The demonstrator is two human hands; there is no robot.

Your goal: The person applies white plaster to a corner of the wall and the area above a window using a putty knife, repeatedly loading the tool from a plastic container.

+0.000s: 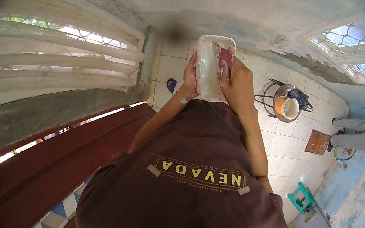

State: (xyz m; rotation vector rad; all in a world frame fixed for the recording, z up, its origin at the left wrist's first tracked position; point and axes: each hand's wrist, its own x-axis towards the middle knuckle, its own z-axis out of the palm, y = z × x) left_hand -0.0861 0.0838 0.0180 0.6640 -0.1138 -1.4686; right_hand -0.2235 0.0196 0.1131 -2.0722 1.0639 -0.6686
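A white rectangular plastic tub (pixel 205 89), smeared with white paste, is held out in front of my body. My left hand (pixel 190 79) is closed around its left side, and white smears mark the fingers and wrist. At the tub's right side, my right hand (pixel 238 82) reaches over the rim with its fingers closed. In its grip is a flat reddish piece (pixel 225 55) streaked with white, its far part lying inside the tub. My palm hides the rest of that piece, so its exact kind is unclear.
Right of me, a round stool (pixel 263 99) bears an orange-and-white bucket (pixel 287 108) and a black plastic bag (pixel 302 100). Farther right are a green stool (pixel 301 197) and another person's grey-trousered legs (pixel 355 133). A dark slipper (pixel 171 85) lies on the tiles; a curtained window (pixel 56 53) is left.
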